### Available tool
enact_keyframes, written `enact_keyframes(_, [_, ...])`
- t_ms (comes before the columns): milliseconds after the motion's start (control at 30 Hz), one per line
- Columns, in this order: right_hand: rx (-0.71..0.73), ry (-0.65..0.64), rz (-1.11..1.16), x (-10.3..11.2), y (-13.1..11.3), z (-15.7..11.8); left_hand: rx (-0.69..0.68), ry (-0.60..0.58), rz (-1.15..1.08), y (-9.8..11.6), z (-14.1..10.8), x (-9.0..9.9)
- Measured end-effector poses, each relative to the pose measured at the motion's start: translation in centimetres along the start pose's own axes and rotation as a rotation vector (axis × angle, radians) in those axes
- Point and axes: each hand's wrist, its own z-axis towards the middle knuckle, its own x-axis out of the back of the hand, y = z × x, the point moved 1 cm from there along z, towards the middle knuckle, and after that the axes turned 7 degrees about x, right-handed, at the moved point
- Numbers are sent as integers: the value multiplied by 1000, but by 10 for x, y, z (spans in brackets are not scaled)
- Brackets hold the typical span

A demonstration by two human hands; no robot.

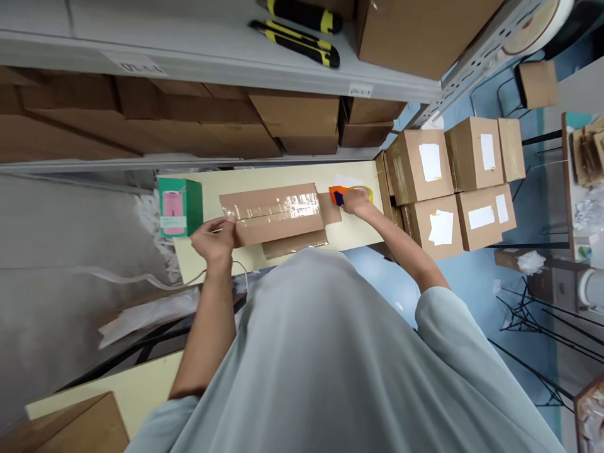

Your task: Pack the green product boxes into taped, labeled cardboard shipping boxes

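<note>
A flattened brown cardboard box (278, 212) with clear tape along its seam lies on the cream table (212, 179). At its left edge is my left hand (214, 239), its thumb and fingers pinched on the cardboard. To the right of the box, my right hand (356, 201) is wrapped round an orange and blue tape dispenser (336, 194) with a yellow roll. Further flaps of cardboard stick out below and to the right of the box. A green box (191, 207) with a pink picture stands at the table's left end.
Above the table, a grey shelf (189, 56) holds brown boxes and two yellow-black box cutters (302, 44). Labelled cartons (408, 167) are stacked at the right. A white cable (141, 277) runs at the left. Another carton (70, 428) is at the lower left.
</note>
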Motion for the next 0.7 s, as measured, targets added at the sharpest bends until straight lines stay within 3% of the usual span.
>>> enact_keyframes(100, [-83, 114, -34, 31, 1, -21, -45, -8, 109, 2, 1, 7])
enact_keyframes(200, [-70, 300, -7, 71, -18, -42, -214, 12, 106, 25, -1, 9])
enact_keyframes(267, [-15, 417, 24, 98, -39, -49, -437, -18, -7, 58, -4, 9])
enact_keyframes(367, [145, 554, 70, 139, -79, -47, -798, -63, -173, 126, -12, 16])
enact_keyframes(467, [319, 636, 66, 179, -118, -35, -1029, -11, -267, 191, -17, 35])
enact_keyframes(567, [392, 684, 6, 218, -154, -23, -1081, 58, -317, 233, -10, 55])
enact_keyframes(700, [353, 724, -103, 261, -195, -10, -1061, 105, -359, 255, 9, 71])
